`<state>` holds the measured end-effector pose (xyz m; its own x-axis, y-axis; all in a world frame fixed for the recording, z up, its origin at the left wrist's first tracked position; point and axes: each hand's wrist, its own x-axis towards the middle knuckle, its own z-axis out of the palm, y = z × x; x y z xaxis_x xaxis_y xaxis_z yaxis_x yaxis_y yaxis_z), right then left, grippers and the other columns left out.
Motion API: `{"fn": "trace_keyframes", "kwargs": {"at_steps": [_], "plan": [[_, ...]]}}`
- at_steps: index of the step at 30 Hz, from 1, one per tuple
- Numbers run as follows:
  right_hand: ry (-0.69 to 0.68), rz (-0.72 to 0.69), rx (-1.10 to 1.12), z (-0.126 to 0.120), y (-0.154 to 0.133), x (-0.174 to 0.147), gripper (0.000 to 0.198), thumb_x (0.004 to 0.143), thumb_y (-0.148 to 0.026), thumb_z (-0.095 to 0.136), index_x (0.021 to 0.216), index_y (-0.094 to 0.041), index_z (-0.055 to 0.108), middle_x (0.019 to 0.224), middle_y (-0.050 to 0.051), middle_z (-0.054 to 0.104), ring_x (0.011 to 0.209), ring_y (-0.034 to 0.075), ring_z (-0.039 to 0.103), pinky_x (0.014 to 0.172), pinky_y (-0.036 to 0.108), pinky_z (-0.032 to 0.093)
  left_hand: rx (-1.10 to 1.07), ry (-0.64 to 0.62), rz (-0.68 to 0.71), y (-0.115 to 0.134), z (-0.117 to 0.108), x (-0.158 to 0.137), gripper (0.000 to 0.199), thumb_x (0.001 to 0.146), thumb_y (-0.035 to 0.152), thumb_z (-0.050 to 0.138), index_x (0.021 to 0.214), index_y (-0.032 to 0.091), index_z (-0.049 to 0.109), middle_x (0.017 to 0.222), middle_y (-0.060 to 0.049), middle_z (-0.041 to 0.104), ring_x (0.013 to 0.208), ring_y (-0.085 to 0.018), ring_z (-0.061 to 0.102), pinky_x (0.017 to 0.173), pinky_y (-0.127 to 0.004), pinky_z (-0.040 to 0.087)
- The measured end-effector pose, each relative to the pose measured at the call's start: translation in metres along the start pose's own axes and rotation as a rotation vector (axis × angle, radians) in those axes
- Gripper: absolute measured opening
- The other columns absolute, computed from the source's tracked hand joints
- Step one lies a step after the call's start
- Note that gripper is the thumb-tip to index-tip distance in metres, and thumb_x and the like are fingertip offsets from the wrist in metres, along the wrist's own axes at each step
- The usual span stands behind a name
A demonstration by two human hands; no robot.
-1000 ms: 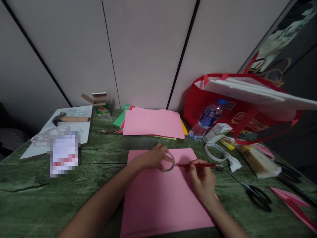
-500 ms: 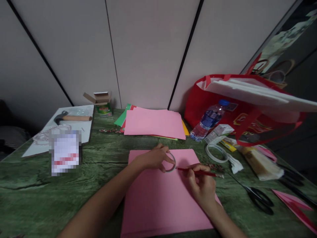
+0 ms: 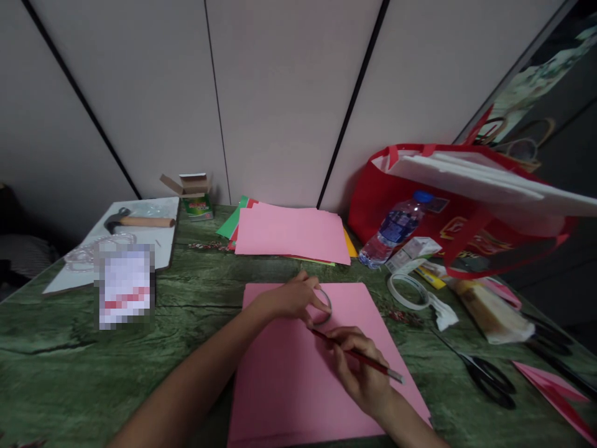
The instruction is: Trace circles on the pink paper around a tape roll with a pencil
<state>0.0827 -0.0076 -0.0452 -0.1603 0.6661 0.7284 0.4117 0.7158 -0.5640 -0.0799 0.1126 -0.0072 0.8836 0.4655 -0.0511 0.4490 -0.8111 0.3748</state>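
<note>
My left hand (image 3: 295, 298) presses a thin round ring (image 3: 331, 306) flat against the upper part of a pink paper sheet (image 3: 289, 386). Its fingers reach across and into the ring, hiding the ring's left side. In my right hand (image 3: 361, 372) is a red pencil (image 3: 380, 367), gripped between thumb and fingers with its tip at the lower edge of the ring, close to my left fingertips. The pencil slants down to the right, its blunt end toward me. Any drawn line is too faint to make out.
Behind the sheet lies a stack of coloured paper (image 3: 293, 233). At right are a red bag (image 3: 373, 180), a water bottle (image 3: 396, 227), a tape roll (image 3: 405, 291) and scissors (image 3: 487, 373). A hammer (image 3: 144, 221) on a white board (image 3: 161, 249) and a small box (image 3: 198, 205) stand left.
My right hand has moved left and toward me, carrying the pencil tip from the ring's right side round to its lower edge. My left hand has stayed on the ring.
</note>
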Motion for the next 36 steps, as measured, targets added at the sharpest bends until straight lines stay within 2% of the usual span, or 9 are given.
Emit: {"fn": "trace_keyframes", "kwargs": {"at_steps": [3,6,8,13,19,23,26,30,36], "plan": [[-0.13,-0.057,0.026,0.0,-0.002,-0.005,0.018,0.083,-0.006,0.05,0.093,-0.021,0.048,0.09,0.007,0.065,0.085,0.016,0.065,0.068,0.025,0.055,0.033,-0.017,0.025,-0.002,0.001,0.002,0.021,0.077,0.024,0.068,0.096,0.031,0.071,0.117,-0.005,0.052,0.1,-0.023,0.042,0.089,-0.034,0.031],[-0.288,-0.098,-0.063,0.003,-0.003,-0.009,0.02,0.084,-0.005,0.049,0.097,-0.02,0.051,0.096,0.009,0.066,0.089,0.016,0.066,0.072,0.025,0.055,0.074,-0.014,0.058,-0.002,-0.001,0.003,0.02,0.08,0.023,0.065,0.096,0.032,0.071,0.11,-0.004,0.053,0.098,-0.022,0.042,0.09,-0.033,0.031],[-0.334,-0.101,-0.121,0.006,-0.002,-0.01,0.021,0.085,-0.006,0.048,0.1,-0.02,0.051,0.099,0.01,0.065,0.091,0.017,0.065,0.075,0.027,0.055,0.098,-0.013,0.058,-0.002,-0.002,0.003,0.021,0.079,0.025,0.066,0.098,0.032,0.071,0.109,-0.005,0.051,0.099,-0.022,0.041,0.091,-0.032,0.031],[-0.345,-0.11,-0.172,0.014,0.001,-0.004,0.02,0.089,-0.009,0.044,0.105,-0.019,0.052,0.104,0.013,0.064,0.098,0.02,0.064,0.077,0.031,0.056,0.103,-0.029,0.05,-0.002,-0.002,0.003,0.027,0.077,0.025,0.068,0.104,0.03,0.07,0.11,-0.007,0.049,0.101,-0.022,0.039,0.091,-0.029,0.032],[-0.334,-0.171,-0.213,0.019,-0.002,0.009,0.02,0.09,-0.009,0.044,0.105,-0.018,0.053,0.1,0.013,0.065,0.096,0.02,0.064,0.077,0.03,0.056,0.14,-0.003,0.067,-0.006,0.0,0.002,0.035,0.078,0.014,0.063,0.107,0.033,0.068,0.111,-0.006,0.05,0.101,-0.021,0.038,0.088,-0.027,0.034],[-0.348,-0.143,-0.231,0.018,-0.004,0.009,0.02,0.088,-0.008,0.045,0.103,-0.018,0.054,0.099,0.012,0.065,0.093,0.019,0.065,0.076,0.029,0.056,0.113,-0.01,0.07,-0.006,-0.001,0.003,0.028,0.08,0.018,0.063,0.104,0.032,0.07,0.11,-0.007,0.05,0.101,-0.022,0.037,0.09,-0.028,0.034],[-0.377,-0.085,-0.225,0.013,-0.007,0.003,0.02,0.088,-0.008,0.045,0.103,-0.019,0.054,0.1,0.011,0.065,0.093,0.02,0.065,0.076,0.03,0.056,0.052,-0.018,0.039,-0.005,-0.001,0.004,0.025,0.077,0.024,0.068,0.1,0.031,0.071,0.109,-0.006,0.049,0.1,-0.022,0.038,0.089,-0.029,0.034],[-0.404,-0.045,-0.202,0.0,-0.009,-0.007,0.024,0.089,-0.009,0.044,0.108,-0.02,0.054,0.101,0.011,0.065,0.093,0.019,0.065,0.075,0.03,0.057,0.0,-0.026,0.012,-0.006,-0.001,0.005,0.033,0.073,0.023,0.072,0.105,0.031,0.07,0.112,-0.005,0.047,0.101,-0.022,0.039,0.091,-0.029,0.033],[-0.309,0.033,-0.2,-0.021,-0.009,-0.014,0.018,0.089,-0.013,0.047,0.102,-0.021,0.055,0.094,0.008,0.067,0.088,0.018,0.066,0.071,0.026,0.055,-0.037,-0.044,0.0,-0.004,-0.004,0.004,0.033,0.072,0.021,0.073,0.104,0.03,0.07,0.115,-0.005,0.047,0.102,-0.023,0.038,0.092,-0.032,0.031]]}}
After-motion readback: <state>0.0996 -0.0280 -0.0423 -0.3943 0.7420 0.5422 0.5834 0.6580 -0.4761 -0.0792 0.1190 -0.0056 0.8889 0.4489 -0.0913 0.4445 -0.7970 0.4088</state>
